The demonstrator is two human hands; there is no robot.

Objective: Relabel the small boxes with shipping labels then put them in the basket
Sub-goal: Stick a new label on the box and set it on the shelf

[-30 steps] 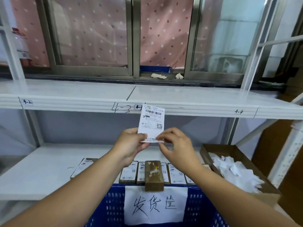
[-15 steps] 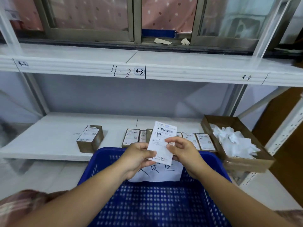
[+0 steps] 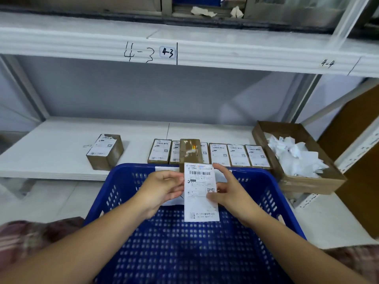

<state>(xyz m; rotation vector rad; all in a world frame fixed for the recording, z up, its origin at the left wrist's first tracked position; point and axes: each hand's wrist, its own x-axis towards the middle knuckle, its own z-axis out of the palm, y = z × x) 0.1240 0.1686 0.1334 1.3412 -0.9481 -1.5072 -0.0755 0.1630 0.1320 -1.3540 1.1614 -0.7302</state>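
Note:
A white shipping label (image 3: pixel 200 193) with a barcode hangs upright over the blue plastic basket (image 3: pixel 272 193). My left hand (image 3: pixel 162 189) pinches its left edge. My right hand (image 3: pixel 227 191) holds its right edge, thumb on the front and fingers behind. On the white shelf (image 3: pixel 51 152) beyond the basket lies a row of small brown boxes (image 3: pixel 219 155) with labels on top. One unlabelled brown box (image 3: pixel 190 152) lies on that row, a yellow tape scrap on it. Another labelled box (image 3: pixel 104 150) sits alone to the left.
A shallow cardboard tray (image 3: pixel 307 181) of crumpled white backing paper stands at the shelf's right end. An upper shelf marked 4-3 (image 3: pixel 143 52) and 4-4 overhangs. A white paper sign is fixed inside the basket's far wall, behind the label.
My view has tipped down from the window to the basket. Both hands have lowered the label from in front of the upper shelf to just above the basket.

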